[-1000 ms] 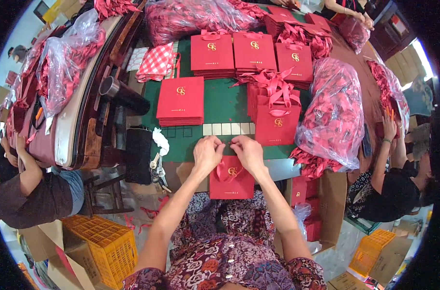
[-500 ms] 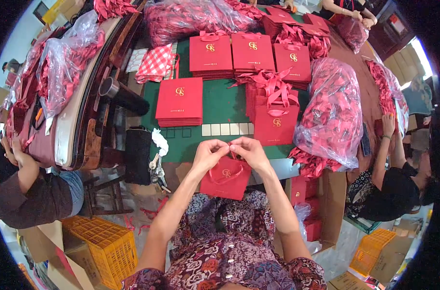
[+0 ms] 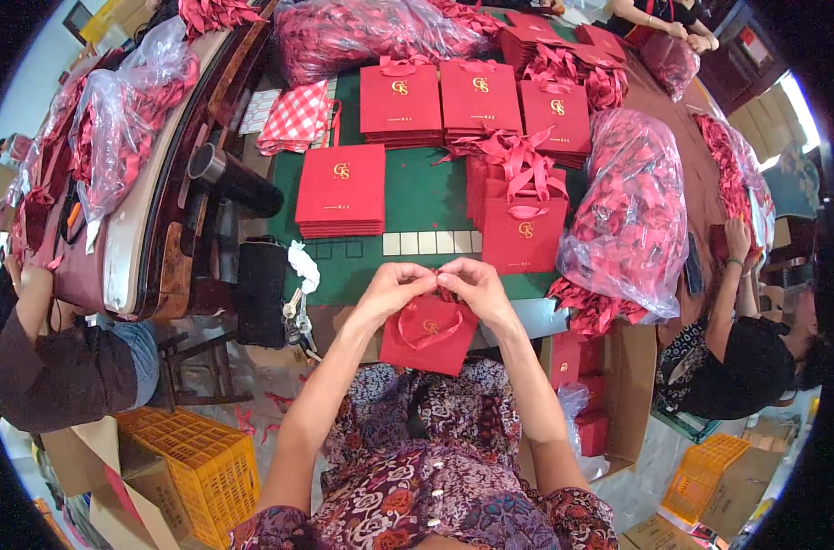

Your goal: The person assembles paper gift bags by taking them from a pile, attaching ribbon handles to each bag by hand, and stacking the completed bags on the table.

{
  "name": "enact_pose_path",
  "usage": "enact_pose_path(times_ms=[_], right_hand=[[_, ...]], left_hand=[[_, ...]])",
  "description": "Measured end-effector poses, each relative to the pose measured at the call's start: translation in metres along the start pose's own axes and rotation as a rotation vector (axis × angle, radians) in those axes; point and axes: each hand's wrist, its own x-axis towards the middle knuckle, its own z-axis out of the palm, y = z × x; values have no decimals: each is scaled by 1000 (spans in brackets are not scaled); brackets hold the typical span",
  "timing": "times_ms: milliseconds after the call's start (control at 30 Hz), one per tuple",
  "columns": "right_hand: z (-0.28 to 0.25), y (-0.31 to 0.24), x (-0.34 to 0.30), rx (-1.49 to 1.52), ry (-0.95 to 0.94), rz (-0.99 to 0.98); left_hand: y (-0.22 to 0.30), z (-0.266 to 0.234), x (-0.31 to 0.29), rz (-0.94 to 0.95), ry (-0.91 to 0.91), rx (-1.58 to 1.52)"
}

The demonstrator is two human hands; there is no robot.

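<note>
A small red paper gift bag (image 3: pixel 430 335) with a gold emblem hangs over my lap, tilted. My left hand (image 3: pixel 391 286) and my right hand (image 3: pixel 473 285) pinch its red ribbon handle at the top edge, fingertips almost touching. Just beyond my hands lies the green table (image 3: pixel 421 197). On it stand finished red bags with ribbon handles (image 3: pixel 524 220) to the right and a flat stack of red bags (image 3: pixel 341 191) to the left.
Further stacks of red bags (image 3: pixel 476 96) line the far side. Clear plastic sacks of red ribbons (image 3: pixel 632 211) sit at the right and at the back (image 3: pixel 371 37). Other people work at left (image 3: pixel 59 367) and right (image 3: pixel 738 348). Yellow crates (image 3: pixel 197 463) stand on the floor.
The bag was flat and upright at the table edge; now it is tilted and lowered toward my lap, and both hands have closed together on the ribbon at its top.
</note>
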Motion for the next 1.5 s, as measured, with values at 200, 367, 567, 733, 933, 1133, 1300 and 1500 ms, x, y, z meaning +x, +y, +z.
enact_pose_path(times_ms=[200,367,567,733,933,1133,1300,1500], right_hand=[[-13,-5,-6,94,202,-10],[-7,-5,-4,180,349,-23],[-19,-15,3,115,515,-132],[-29,-13,6,82,545,-166],[-11,-28,-8,-132,579,-206],[33,-4,-36,-449,215,-402],[20,-15,-53,-651,308,-403],[-64,-8,-90,-1251,679,-389]], left_hand=[[-5,-23,-21,76,-101,-19],[-14,-32,-41,144,-175,149],[15,-17,-84,74,-185,203],[8,-12,-98,134,-159,95],[12,-24,-103,179,131,272],[55,-24,-106,218,362,420],[76,-5,-107,446,605,819],[19,51,-113,447,439,1049]])
